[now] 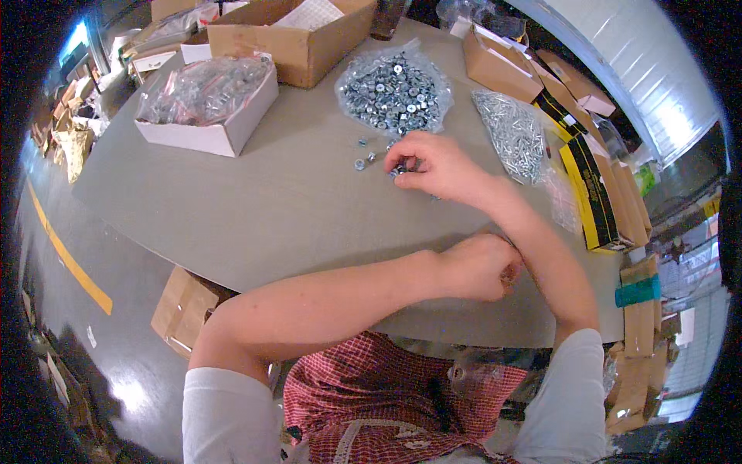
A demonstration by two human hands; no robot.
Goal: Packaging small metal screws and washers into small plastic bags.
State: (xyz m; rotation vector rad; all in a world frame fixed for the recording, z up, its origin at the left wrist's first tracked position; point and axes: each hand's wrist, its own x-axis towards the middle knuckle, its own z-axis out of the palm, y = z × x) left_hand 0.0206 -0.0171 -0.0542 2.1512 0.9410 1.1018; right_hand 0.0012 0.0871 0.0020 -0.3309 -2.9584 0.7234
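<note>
My right hand [437,166] is on the grey tabletop, with thumb and fingers curled around a few small round metal fasteners [400,167]. A few loose fasteners [360,164] lie just left of its fingertips. Beyond it is a clear plastic bag [394,89] spread with a heap of similar shiny fasteners, apparently nuts or washer-like pieces. My left forearm crosses the table's near side, and my left hand [483,267] is closed in a fist beside the right forearm. What that fist holds, if anything, is hidden.
A white box [205,135] of bagged parts stands at the left. Behind it is a brown carton [263,50]. To the right lie a clear bag of screws [510,135] and a black-and-yellow box [593,193]. Another carton [182,309] sits below the table's left edge.
</note>
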